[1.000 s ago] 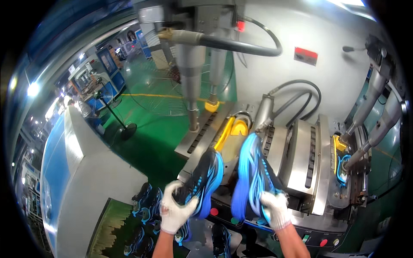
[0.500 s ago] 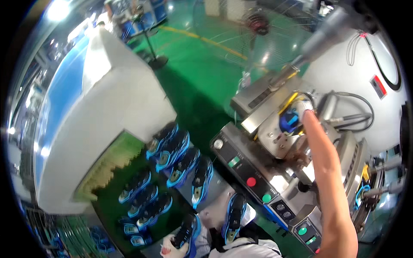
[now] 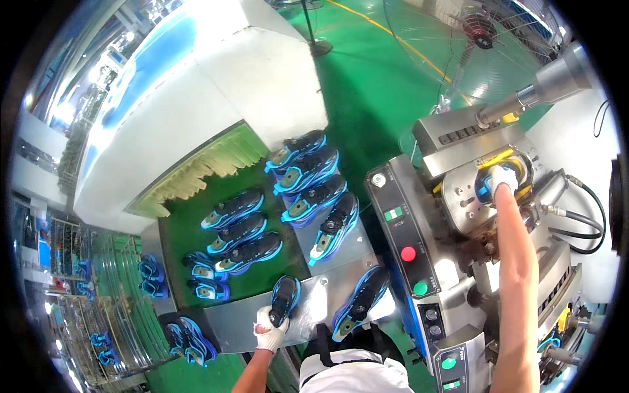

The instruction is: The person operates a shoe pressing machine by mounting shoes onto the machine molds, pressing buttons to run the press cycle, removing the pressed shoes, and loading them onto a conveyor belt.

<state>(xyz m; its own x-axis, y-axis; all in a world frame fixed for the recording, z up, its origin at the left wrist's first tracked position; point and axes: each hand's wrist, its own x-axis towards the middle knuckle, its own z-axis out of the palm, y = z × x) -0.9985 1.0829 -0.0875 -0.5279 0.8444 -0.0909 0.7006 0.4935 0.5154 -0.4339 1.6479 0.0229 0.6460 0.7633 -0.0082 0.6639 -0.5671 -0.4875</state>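
My left hand [image 3: 269, 334], in a white glove, is closed around the heel end of a black sneaker [image 3: 285, 298] with a blue sole, at the near edge of the metal ledge. On the right, my right arm stretches out to a metal press machine [image 3: 458, 196]. There my gloved right hand [image 3: 503, 178] is closed over a blue-and-black shoe [image 3: 485, 191] seated in the machine's fixture; the hand hides much of that shoe. Between my hands, another black-and-blue sneaker [image 3: 362, 301] lies on the ledge, close to my body.
Several matching sneakers [image 3: 314, 200] rest on the metal ledge and several more on the green belt [image 3: 187, 242]. Behind them rises a white hood [image 3: 223, 78] with a fringed opening. Buttons line a control panel [image 3: 409, 249]; a large fan [image 3: 481, 36] stands beyond.
My view has shifted, so the shoes and machine appear elsewhere in the picture. The left hand still holds its sneaker, and the right hand remains at the shoe in the machine.
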